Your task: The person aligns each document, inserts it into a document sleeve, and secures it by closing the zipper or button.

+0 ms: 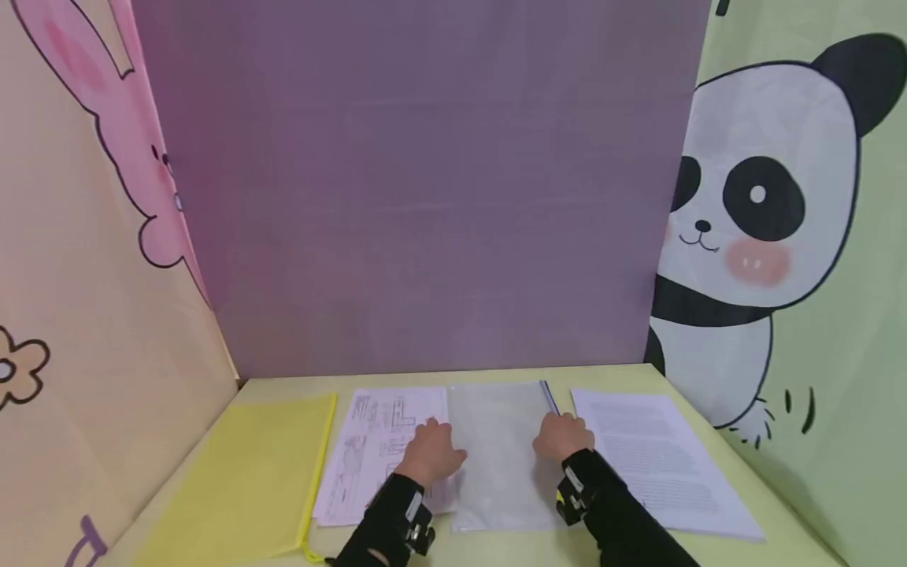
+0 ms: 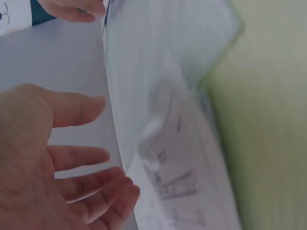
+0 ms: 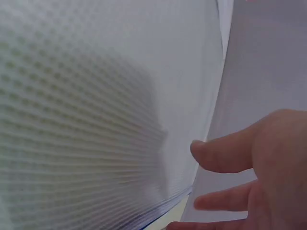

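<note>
Left hand (image 1: 429, 454) and right hand (image 1: 563, 437), fingers parted, flank the translucent document pouch (image 1: 496, 457), presumably centred for two-handed reach. Contact cannot be confirmed.

Both forearms are covered by long black sleeves, the left sleeve (image 1: 383, 520) and the right sleeve (image 1: 634, 524) being plain in surface. On each wrist a compact black device is worn; an irregular, blocky outline is shown by both the left device (image 1: 420, 537) and the right device (image 1: 571, 504). Each is marked by a small pale strip (image 1: 572, 479), and a yellow spot (image 1: 559, 496) is seen on the right one. The left hand (image 1: 431, 453) and right hand (image 1: 564, 437) are bare.
</note>
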Demonstrator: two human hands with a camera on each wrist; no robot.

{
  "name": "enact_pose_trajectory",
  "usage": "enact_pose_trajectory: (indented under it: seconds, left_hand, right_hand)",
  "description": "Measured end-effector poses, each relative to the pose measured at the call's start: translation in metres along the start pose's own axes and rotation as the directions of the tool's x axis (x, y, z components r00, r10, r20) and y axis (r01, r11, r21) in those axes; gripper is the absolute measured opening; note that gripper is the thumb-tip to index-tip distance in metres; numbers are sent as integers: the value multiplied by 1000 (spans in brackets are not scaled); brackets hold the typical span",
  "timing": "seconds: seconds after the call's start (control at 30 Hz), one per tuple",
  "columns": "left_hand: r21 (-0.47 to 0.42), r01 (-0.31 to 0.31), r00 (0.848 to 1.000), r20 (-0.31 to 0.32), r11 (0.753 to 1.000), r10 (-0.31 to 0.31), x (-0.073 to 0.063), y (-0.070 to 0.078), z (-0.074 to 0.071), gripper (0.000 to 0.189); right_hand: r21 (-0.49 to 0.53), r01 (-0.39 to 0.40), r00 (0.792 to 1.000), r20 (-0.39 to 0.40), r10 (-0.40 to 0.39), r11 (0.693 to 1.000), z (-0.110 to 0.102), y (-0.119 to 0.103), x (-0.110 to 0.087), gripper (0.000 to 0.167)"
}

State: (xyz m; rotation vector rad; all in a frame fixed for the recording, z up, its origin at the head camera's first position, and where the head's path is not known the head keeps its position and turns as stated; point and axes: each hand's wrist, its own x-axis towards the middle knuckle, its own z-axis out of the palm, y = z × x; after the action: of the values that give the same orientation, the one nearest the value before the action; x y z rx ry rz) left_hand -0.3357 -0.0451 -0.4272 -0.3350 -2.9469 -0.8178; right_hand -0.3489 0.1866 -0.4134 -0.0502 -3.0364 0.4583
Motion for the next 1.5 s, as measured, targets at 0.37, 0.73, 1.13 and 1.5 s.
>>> enact_pose_trajectory:
  seconds: [0.37,0.73,1.13,1.5]
  left_hand:
    - [211,-53,992,120,976,28,-7,10,17,30]
    - [64,77,997,8,995,-77,-6,18,25,26]
    - [-132,262,946,-161,956,-282,-1,18,31,32]
    - [-261,313,938,-70,913,-341,0,17,23,16]
  right_hand:
    - [-29,-2,998,58,4,1000,8,15,0,17]
    - [5,-43,999,32,43,999,9,24,0,22]
    - [45,-61,997,38,60,997,10,28,-1,20]
    - [41,-76,996,40,74,996,7,26,-2,22]
